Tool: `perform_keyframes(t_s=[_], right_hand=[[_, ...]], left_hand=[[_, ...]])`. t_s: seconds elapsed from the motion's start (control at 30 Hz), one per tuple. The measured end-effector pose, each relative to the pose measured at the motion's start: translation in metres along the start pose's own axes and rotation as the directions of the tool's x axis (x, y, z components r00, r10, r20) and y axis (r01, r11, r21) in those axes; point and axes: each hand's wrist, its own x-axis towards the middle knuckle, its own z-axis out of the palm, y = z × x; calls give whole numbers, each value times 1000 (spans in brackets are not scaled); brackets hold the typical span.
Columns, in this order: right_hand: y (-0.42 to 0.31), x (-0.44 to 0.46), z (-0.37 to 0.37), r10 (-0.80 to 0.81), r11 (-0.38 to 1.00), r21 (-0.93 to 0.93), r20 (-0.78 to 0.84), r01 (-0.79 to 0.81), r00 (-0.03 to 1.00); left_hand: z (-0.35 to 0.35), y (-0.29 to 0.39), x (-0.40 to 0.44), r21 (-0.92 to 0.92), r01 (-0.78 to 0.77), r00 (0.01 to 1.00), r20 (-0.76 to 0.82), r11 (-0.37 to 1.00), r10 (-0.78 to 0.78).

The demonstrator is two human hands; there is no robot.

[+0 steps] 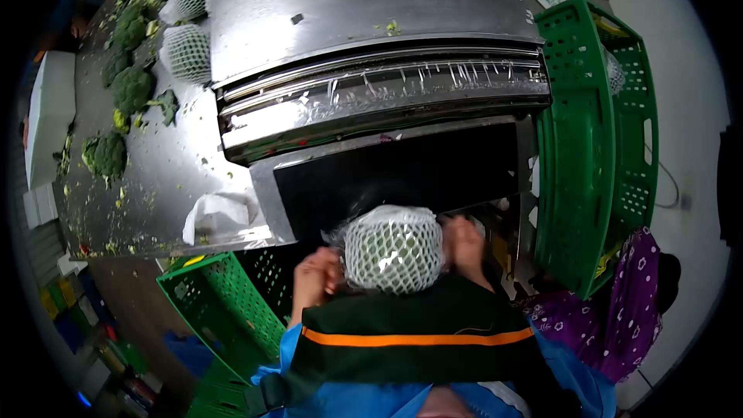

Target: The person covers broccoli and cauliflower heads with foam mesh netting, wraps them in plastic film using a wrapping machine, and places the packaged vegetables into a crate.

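A broccoli head in a white foam net and clear film [393, 250] is in front of my apron, between my two hands. My left hand [317, 272] is at its left side, fingers curled in on the film's edge. At the right side my right hand [464, 241] is also closed, slightly blurred, and the film it pinches is hard to make out. Beyond the bundle lies the black plate [402, 174] of a metal wrapping machine [371, 8], with shreds of film along its rollers.
Loose broccoli [132, 90] and netted heads [187, 54] lie on the steel table [186, 186] at left. Green crates stand at the right [576, 147] and lower left [224, 306]. A white cloth-like piece [219, 215] lies near the table edge. Purple patterned fabric [631, 302] hangs at right.
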Motion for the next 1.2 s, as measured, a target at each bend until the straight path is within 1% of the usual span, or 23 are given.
perform_keyframes(t_s=[0.03,0.07,0.17,0.23,0.27,0.33,0.37,0.4,0.47,0.5,0.53,0.57,0.6,0.63,0.7,0.8,0.87,0.93,0.97,1.0,1.07,1.17,1.2], right_hand=[[13,7,10,-189,962,-188,63,197,980],[14,12,18,-281,905,-280,169,319,945],[11,18,26,-261,880,-280,391,384,882],[-15,5,10,-191,954,-102,524,283,830],[-31,-3,-3,-173,976,-11,573,218,801],[-61,-21,-29,-199,979,170,629,117,752],[-75,-29,-42,-241,961,261,627,91,741],[-87,-34,-54,-293,932,353,607,80,739],[-111,-40,-77,-425,825,560,517,81,743],[-122,-40,-91,-480,747,658,444,88,757],[-132,-37,-106,-525,653,750,348,105,777],[-142,-32,-123,-551,546,827,234,134,801],[-152,-26,-145,-550,436,882,104,179,829],[-161,-18,-169,-525,330,913,-33,239,850],[-179,11,-217,-418,206,905,-262,371,870],[-184,69,-294,-325,385,828,-293,409,899],[-177,121,-338,-203,550,757,-289,353,935],[-161,192,-368,-3,546,798,-303,256,953],[-148,225,-381,-2,643,745,-231,178,973],[-141,261,-386,50,752,648,-243,124,969],[-136,313,-373,46,725,667,-295,171,954],[-149,333,-354,96,833,537,-381,136,919],[-149,328,-355,155,841,537,-359,68,920]], left_hand=[[13,4,5,227,94,993,43,969,-107],[26,-4,15,272,-33,992,126,962,-1],[58,0,27,204,-351,893,366,914,261],[78,33,9,120,-267,868,460,956,185],[86,40,8,42,-318,800,548,947,245],[101,54,5,-139,-364,625,696,921,352],[129,78,-5,-229,-553,448,729,801,518],[144,92,-11,-419,-323,390,759,849,522],[176,112,-22,-343,-431,360,783,835,508],[208,129,-35,-147,-720,305,811,678,499],[232,137,-39,-133,-817,185,862,562,472],[256,153,-42,-164,-953,-14,863,256,504],[277,181,-48,-229,-962,-149,898,151,414],[288,211,-57,-177,-978,-138,946,111,292],[301,263,-41,-78,-976,-144,933,-205,331],[306,357,46,130,-809,-203,854,-574,479],[296,420,116,475,-718,103,796,-509,597],[287,460,187,765,-589,445,578,-263,684],[291,469,216,843,-520,590,469,-136,657],[298,465,240,880,-449,614,430,-156,662],[313,454,277,934,-300,654,351,-196,671],[344,441,298,947,53,711,187,-317,678],[344,438,296,961,10,663,200,-276,721]])
